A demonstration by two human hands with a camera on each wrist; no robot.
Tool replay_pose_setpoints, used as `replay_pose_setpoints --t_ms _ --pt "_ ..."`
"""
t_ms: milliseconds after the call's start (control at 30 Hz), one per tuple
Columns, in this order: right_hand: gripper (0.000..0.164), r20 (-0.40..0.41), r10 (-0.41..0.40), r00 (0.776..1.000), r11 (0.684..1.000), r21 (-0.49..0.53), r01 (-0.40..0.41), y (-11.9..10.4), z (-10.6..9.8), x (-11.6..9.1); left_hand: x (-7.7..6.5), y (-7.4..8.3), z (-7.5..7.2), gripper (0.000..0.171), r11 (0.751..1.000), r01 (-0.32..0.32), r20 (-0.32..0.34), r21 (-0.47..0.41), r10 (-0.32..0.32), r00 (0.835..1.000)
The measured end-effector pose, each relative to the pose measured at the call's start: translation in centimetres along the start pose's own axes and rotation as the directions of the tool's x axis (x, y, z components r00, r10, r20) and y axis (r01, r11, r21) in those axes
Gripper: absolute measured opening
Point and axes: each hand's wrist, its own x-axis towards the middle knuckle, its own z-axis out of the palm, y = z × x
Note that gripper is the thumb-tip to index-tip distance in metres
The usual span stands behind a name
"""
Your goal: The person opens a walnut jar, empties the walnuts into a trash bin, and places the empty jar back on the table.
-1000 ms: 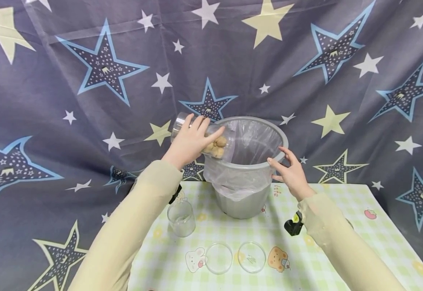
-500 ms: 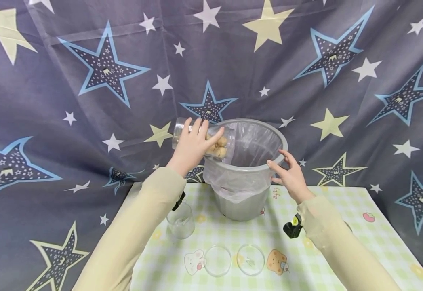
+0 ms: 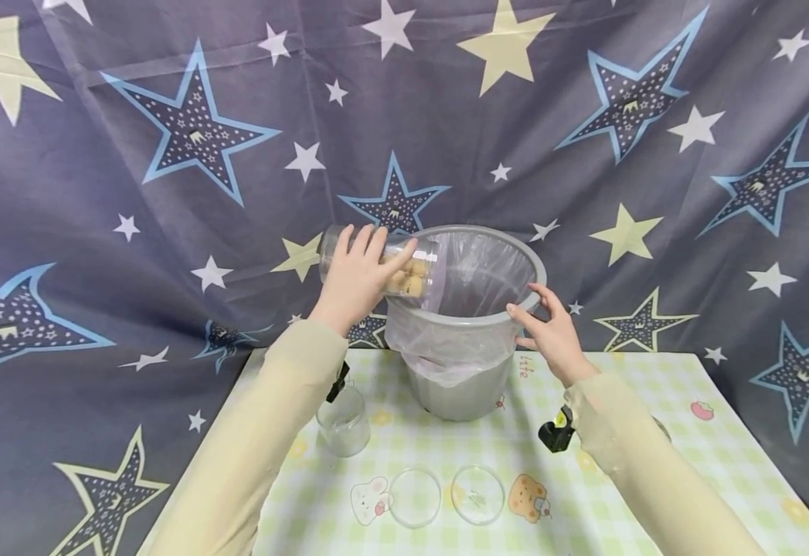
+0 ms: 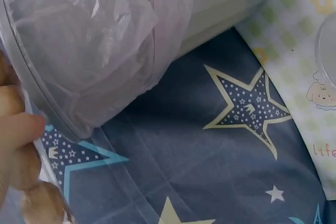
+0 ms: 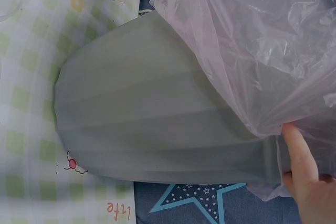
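In the head view, the left hand held a clear jar near the centre of the frame, its fingers spread over the jar's upper side. The jar was tipped nearly sideways, tan round pieces inside, its right end at the left of the gray bin's mouth. Right of centre, the right hand gripped the bin's rim between parted thumb and fingers. A translucent liner hung over that rim. On the desk, a clear container stood left of the bin, and two clear discs lay side by side at lower centre.

In the left wrist view, a fingertip and the pieces showed at the left edge, near the rim.

In the right wrist view, the right hand's finger touched the liner at lower right, while the bin stretched across the middle.
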Motion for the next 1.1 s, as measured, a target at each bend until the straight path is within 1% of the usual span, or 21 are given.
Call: replay_pose_setpoints --t_ms 200,333,500,733,800,967,1100 --pt "0.073 0.000 0.000 1.000 1.000 0.002 0.000 -0.03 -0.04 0.03 -0.21 -0.44 0.32 0.070 1.000 -0.019 -0.035 0.011 0.019 0.999" --pt "0.072 -0.005 0.001 1.000 1.000 0.005 -0.001 0.04 -0.10 0.06 -0.16 -0.32 0.10 0.069 0.999 -0.038 -0.023 0.022 0.039 0.999" --pt "0.073 0.001 -0.002 1.000 1.000 0.007 0.002 0.06 0.02 0.05 0.05 -0.01 -0.24 0.069 0.996 -0.082 0.001 0.020 0.082 0.997" --pt "0.072 -0.001 0.001 1.000 1.000 0.001 -0.001 0.07 0.01 -0.02 0.11 0.03 -0.51 0.080 0.997 -0.077 0.040 0.018 0.076 0.996" --pt "0.073 0.001 -0.001 1.000 1.000 0.001 0.001 0.02 0.04 -0.03 0.05 -0.07 -0.55 0.079 0.997 -0.076 0.045 0.021 0.075 0.996" --pt "0.072 0.002 -0.005 1.000 1.000 -0.005 0.005 -0.03 0.06 -0.02 0.02 -0.30 -0.52 0.069 0.995 -0.090 0.029 0.031 0.089 0.996" --pt "0.073 0.003 -0.002 1.000 1.000 -0.005 0.002 0.04 0.08 0.00 0.02 -0.38 -0.52 0.069 0.994 -0.100 0.036 0.036 0.099 0.994"
